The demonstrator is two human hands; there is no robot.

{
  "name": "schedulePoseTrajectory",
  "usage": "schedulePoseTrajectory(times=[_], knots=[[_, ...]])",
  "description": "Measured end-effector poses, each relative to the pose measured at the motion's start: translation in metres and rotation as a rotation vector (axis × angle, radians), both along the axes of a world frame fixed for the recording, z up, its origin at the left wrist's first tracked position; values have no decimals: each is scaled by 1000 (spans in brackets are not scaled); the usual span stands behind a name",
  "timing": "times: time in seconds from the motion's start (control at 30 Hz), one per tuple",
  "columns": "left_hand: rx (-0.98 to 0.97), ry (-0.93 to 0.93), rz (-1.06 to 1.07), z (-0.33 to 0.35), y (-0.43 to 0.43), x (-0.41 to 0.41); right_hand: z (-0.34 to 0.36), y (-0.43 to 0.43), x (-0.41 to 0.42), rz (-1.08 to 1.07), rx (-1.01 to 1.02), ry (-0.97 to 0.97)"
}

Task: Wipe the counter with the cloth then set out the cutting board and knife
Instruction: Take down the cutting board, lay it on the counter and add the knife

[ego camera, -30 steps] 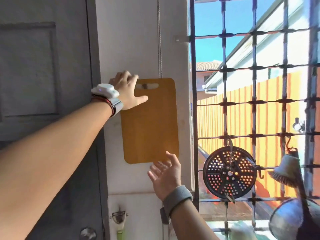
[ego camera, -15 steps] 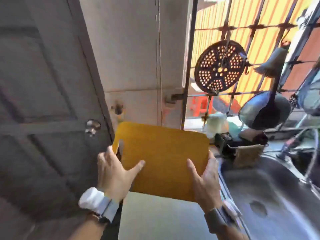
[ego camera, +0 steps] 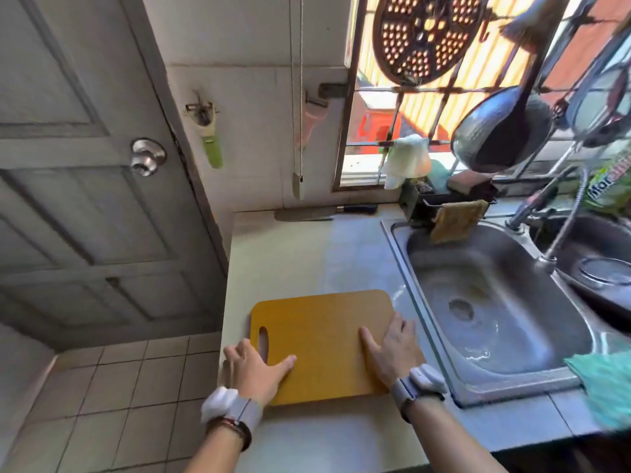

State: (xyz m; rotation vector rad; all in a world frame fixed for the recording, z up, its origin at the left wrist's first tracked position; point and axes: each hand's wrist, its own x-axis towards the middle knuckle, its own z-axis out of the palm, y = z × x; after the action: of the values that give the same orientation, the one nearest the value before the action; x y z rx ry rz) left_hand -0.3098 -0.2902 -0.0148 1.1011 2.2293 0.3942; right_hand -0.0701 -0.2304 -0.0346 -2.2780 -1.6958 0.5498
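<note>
A yellow cutting board (ego camera: 321,339) with a slot handle at its left end lies flat on the pale counter (ego camera: 283,261), just left of the sink. My left hand (ego camera: 254,372) grips its near left corner, thumb on top. My right hand (ego camera: 392,353) holds its right edge, fingers over the rim. A knife (ego camera: 324,212) with a dark handle lies at the back of the counter against the wall. A teal cloth (ego camera: 604,384) lies on the counter's right side past the sink's near corner.
A steel sink (ego camera: 491,302) with a tap (ego camera: 536,203) fills the right side; a sponge rack (ego camera: 450,206) stands behind it. A grey door (ego camera: 85,186) is on the left. A peeler (ego camera: 208,131) hangs on the wall. Pans and a perforated tray (ego camera: 423,32) hang on the window grille.
Both hands took the board off its wall hook, brought it down and laid it flat on the counter. My view has tilted down from the window to the counter.
</note>
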Motion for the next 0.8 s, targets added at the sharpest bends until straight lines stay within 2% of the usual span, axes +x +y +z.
schedulePoseTrajectory(times=[0.1, 0.2, 0.27, 0.33, 0.43, 0.57, 0.8], knots=[[-6, 186, -62, -7, 1, -1, -4, 2, 2, 18, -10, -127], [174, 327, -118, -13, 3, 4, -7, -1, 3, 49, 20, -408], [269, 384, -237, -18, 12, 11, -4, 7, 2, 58, 27, -460], [300, 421, -398, -25, 26, 20, 0, 28, 0, 72, 40, -432], [257, 447, -554, -34, 40, 25, 15, 86, -8, 172, 182, -309], [221, 453, -600, -49, 45, 24, 34, 194, -23, 322, 236, -176], [243, 438, -581, -55, 43, 21, 24, 320, -34, 495, 70, -282]])
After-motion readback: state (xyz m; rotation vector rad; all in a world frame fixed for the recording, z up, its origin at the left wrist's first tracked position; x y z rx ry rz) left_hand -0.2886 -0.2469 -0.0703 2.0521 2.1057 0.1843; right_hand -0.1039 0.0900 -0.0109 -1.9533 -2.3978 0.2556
